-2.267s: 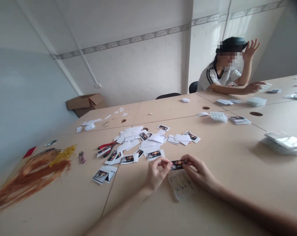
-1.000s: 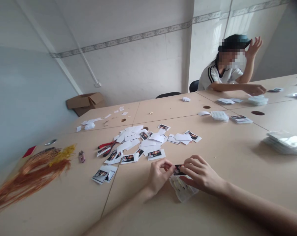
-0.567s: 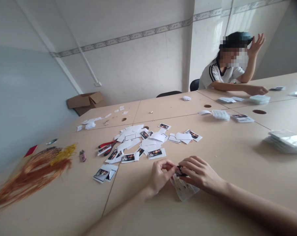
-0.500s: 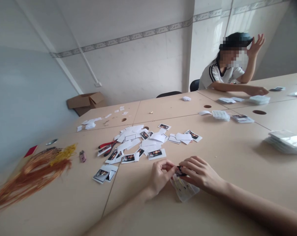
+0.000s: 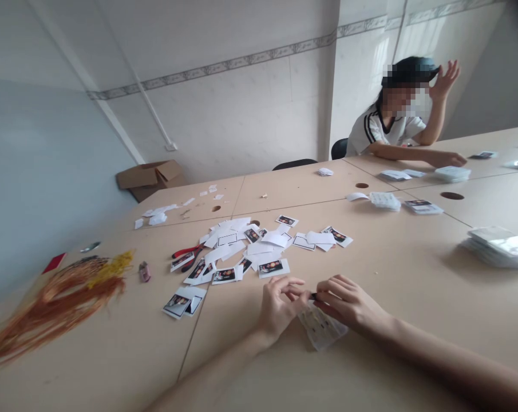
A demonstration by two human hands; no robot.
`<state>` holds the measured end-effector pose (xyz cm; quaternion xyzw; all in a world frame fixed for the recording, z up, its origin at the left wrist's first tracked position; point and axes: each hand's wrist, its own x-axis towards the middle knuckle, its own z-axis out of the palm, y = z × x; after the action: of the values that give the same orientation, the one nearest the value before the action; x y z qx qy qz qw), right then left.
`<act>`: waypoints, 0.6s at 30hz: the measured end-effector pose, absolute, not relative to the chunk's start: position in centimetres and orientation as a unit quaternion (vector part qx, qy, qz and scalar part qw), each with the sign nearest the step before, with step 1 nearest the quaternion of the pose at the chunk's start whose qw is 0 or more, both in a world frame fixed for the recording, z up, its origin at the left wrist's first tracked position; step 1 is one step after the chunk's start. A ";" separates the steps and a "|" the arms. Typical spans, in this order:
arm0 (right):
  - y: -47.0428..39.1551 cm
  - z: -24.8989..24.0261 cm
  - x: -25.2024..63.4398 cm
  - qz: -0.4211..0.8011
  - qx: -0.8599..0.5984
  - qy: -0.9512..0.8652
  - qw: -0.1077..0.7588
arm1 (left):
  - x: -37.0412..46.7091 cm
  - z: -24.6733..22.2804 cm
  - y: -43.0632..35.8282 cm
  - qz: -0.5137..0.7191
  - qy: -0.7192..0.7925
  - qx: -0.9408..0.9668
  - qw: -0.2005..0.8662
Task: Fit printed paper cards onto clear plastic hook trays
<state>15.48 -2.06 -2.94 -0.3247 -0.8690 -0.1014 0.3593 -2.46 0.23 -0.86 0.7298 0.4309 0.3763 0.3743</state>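
**A:** Since a moment ago the dark photo card [image 5: 313,296] has sunk almost out of sight between the fingertips; only a sliver shows above the clear plastic sleeve [image 5: 322,329].

**B:** So the card is going into the sleeve?

**A:** That's my reading. The left hand [image 5: 280,306] and right hand [image 5: 348,302] both pinch closed at the sleeve's top edge, just nearer than the pile of cut cards [image 5: 245,252]. Next it would need a steady push, mouth kept apart.

**B:** Materials?

**A:** Thin, glossy, floppy film lying flat on the smooth table [image 5: 413,274]; small stiff rectangular card.
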 end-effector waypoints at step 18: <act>0.2 -3.8 16.9 0.150 -0.488 -0.659 0.552 | -2.7 -0.6 1.2 0.197 0.370 0.901 0.114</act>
<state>16.94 0.23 -3.80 -0.4882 -0.6588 0.1504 0.5523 -2.75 1.19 -0.60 0.9007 0.3703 0.1968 0.1139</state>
